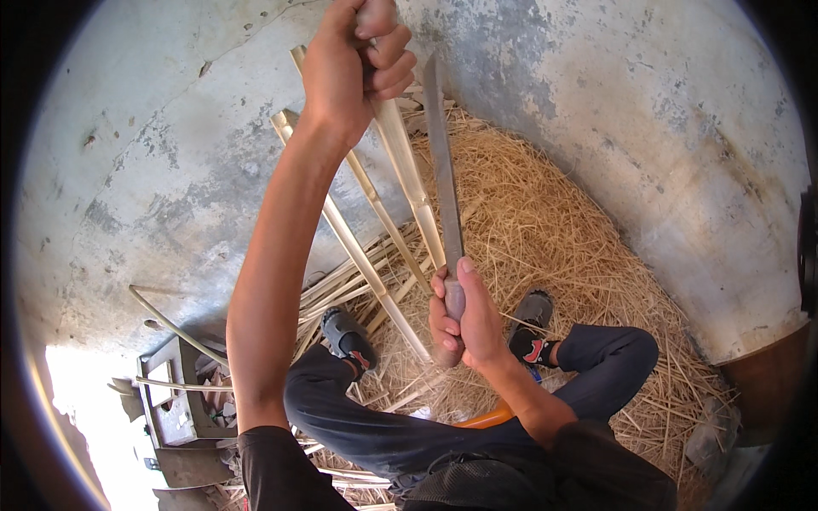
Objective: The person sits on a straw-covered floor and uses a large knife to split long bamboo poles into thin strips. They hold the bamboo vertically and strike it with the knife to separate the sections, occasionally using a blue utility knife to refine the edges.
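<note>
One pale split-bamboo strip [404, 162] clenched in left hand [362, 60], long grey metal knife [444, 162] grasped in right hand [475, 324]: apparently positioning, needing steady alignment.

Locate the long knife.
In the head view, the long knife is in the right hand near centre, pointing up-frame just right of the bamboo strip the left hand grips.

White daylight is blown out beyond the left edge of the straw [545, 221]; walls [673, 145] are softly lit, frame corners blackened.
</note>
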{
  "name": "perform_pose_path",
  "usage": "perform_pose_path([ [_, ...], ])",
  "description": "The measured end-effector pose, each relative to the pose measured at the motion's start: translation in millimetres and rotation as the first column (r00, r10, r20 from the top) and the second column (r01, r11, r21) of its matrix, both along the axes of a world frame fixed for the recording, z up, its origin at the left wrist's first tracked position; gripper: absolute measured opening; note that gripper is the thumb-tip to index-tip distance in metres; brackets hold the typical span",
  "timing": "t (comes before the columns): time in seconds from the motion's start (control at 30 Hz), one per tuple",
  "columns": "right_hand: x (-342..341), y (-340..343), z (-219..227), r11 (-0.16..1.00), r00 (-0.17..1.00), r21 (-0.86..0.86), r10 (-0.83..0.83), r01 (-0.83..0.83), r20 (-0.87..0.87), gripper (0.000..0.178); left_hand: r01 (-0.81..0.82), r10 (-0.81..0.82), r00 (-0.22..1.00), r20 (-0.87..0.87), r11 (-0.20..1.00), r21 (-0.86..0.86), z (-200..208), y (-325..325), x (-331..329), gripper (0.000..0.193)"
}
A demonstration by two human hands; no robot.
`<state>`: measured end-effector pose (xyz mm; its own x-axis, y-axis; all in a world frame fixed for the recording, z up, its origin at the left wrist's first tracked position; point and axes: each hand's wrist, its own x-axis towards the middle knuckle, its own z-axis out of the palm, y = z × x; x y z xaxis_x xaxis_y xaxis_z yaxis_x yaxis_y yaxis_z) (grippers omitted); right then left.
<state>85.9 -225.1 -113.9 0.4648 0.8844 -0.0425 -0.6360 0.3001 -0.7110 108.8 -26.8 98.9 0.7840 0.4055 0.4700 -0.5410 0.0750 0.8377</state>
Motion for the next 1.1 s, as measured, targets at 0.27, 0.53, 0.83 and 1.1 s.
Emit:
perform_pose_path([
  [0.27, 5.2, -9.7, 16.3, 0.998, 0.999, 0.05, -0.049, 0.049, 0.003, 0.046, -0.037, 0.037, 0.999, 0.007, 0.999, 0.028, 1.4, -7.5, 4.1, 0.046],
  [0.53, 11.9, -7.9, 18.0, 0.997, 0.998, -0.044, 0.057, -0.056, 0.035, 0.05, -0.056, 0.056, 0.998, 0.024, 0.998, 0.017, -0.4, -1.6, 6.1, 0.044],
  [0.83, 16.4, -8.7, 10.7, 0.974, 0.986, -0.153, 0.163, -0.167, -0.037, 0.049, -0.023, 0.023, 1.0, 0.014, 1.0, -0.006, 0.6, -3.4, 4.4, 0.044],
  [1.1, 23.1, -23.7, -22.9, 0.957, 0.96, -0.285, 0.127, -0.053, 0.249, 0.027, -0.125, 0.128, 0.991, -0.036, 0.99, 0.07, 9.5, -23.4, 4.7, 0.035],
])
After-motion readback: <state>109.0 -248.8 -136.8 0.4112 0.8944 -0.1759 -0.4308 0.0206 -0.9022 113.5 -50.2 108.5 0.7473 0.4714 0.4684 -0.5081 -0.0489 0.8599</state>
